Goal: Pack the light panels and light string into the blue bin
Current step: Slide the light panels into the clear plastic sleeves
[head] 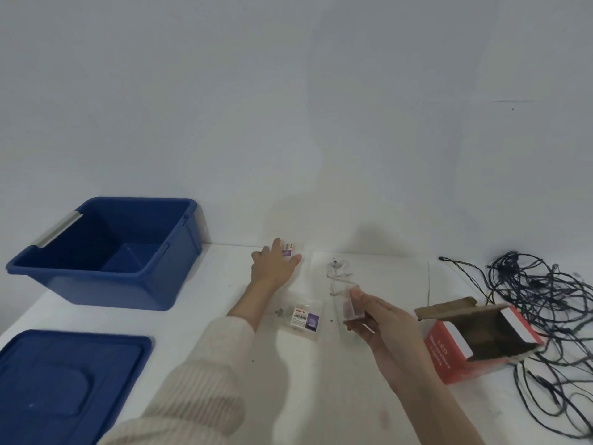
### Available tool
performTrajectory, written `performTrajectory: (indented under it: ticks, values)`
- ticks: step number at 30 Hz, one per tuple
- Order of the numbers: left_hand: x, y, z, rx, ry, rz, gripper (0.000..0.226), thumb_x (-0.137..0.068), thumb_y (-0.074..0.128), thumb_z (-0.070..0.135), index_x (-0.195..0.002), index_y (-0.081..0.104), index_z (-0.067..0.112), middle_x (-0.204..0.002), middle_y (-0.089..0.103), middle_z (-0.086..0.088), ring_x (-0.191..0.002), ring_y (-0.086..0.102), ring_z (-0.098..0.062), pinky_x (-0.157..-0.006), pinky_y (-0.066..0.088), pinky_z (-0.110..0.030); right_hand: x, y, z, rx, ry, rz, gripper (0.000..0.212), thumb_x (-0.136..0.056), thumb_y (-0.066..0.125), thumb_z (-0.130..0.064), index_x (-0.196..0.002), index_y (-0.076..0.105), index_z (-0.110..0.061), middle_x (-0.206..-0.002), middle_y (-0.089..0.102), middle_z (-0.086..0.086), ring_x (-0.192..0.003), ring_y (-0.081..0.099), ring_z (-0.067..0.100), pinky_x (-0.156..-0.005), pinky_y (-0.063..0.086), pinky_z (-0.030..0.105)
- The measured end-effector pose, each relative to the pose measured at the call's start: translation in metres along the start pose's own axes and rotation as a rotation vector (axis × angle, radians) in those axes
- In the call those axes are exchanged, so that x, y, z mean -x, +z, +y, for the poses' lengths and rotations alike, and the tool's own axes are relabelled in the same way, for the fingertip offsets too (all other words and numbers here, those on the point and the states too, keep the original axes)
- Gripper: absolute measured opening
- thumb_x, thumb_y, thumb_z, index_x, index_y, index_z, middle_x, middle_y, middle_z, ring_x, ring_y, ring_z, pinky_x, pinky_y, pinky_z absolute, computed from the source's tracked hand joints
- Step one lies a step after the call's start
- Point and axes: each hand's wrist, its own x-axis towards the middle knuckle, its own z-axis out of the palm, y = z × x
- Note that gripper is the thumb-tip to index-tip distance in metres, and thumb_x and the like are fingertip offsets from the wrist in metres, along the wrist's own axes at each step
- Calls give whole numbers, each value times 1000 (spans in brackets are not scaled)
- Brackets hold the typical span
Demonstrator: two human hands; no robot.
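Observation:
The blue bin (179, 252) stands with nothing in it at the table's back left. My left hand (272, 266) reaches far forward, fingers straight, resting on a clear bagged light panel (287, 250) near the wall. Another bagged panel (305, 319) with a barcode label lies on the table below my left forearm. My right hand (382, 322) pinches a clear packet (348, 303) holding a panel and lifts it off the table; a thin pale wire (337, 271) trails from it. The dark light string (545, 303) lies tangled at the far right.
The bin's blue lid (64, 380) lies flat at the front left. A red LED-lights carton (475, 338) lies open on its side between my right hand and the tangled string. The white wall stands just behind the table.

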Motion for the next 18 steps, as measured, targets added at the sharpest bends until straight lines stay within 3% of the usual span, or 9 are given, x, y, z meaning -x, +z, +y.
performTrajectory:
  ticks: [2,5,10,14,18]
  values:
    - [-11,9,-2,-34,-22,-8,67,-90,51,45,-143,26,13,-133,50,-14,-129,29,-35,-98,35,-37,-3,0,0,-4,2,9,19,-79,67,-14,-66,75,-3,-71,66,12,-60,59,16,-54,52,23]
    - [-15,13,-1,17,-12,51,57,-84,62,29,-131,39,9,-123,58,-13,-119,43,-33,-91,41,-34,-6,-4,2,8,-2,4,17,-76,67,-16,-70,76,-3,-77,69,15,-65,61,18,-61,54,26]
    - [19,-12,20,534,-1,1,85,-71,77,13,-139,28,11,-117,54,-10,-95,55,-22,-77,46,-29,0,-8,-9,-12,-43,19,30,-69,69,-24,-84,72,2,-86,68,20,-74,62,23,-73,52,33]
    - [95,-43,38,1012,86,-124,65,-62,81,20,-119,48,17,-102,62,0,-91,61,-15,-78,50,-27,20,3,-34,38,-155,-124,49,-54,80,-48,-82,76,-9,-88,73,10,-78,66,17,-77,55,31]
    - [158,-54,39,1172,165,-114,54,-62,76,20,-111,53,25,-108,68,-1,-97,67,-22,-73,52,-27,42,22,-45,114,-247,-140,33,-63,73,-38,-87,77,-15,-90,74,7,-77,59,18,-78,45,35]
